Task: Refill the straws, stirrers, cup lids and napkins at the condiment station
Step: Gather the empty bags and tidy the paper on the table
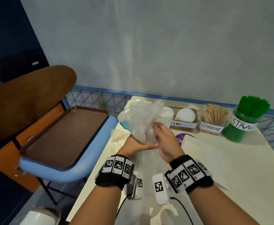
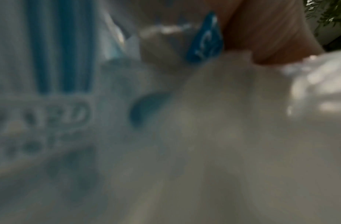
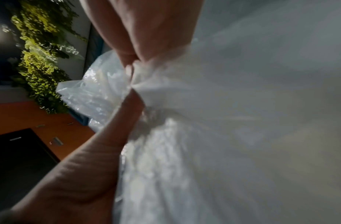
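Observation:
A crumpled clear plastic bag [image 1: 138,117] with some blue print is held up over the left part of the cream table [image 1: 246,168]. My left hand [image 1: 139,146] cups and grips its lower end from below. My right hand [image 1: 161,137] pinches the gathered plastic [image 3: 184,136] between thumb and fingers [image 3: 146,37]. The left wrist view is filled by blurred bag [image 2: 223,121]. Along the back stand the cup lids tray [image 1: 188,122] holding white lids, the stirrers box [image 1: 214,117] and the green straws jar [image 1: 246,117].
A brown tray [image 1: 65,135] lies on a blue-edged chair at the left, beside a wooden chair back [image 1: 27,98]. A blue wire fence [image 1: 97,99] borders the table. A white sheet [image 1: 202,153] and a purple sticker [image 1: 181,138] lie right of my hands. More clear plastic [image 1: 116,138] lies under the left hand.

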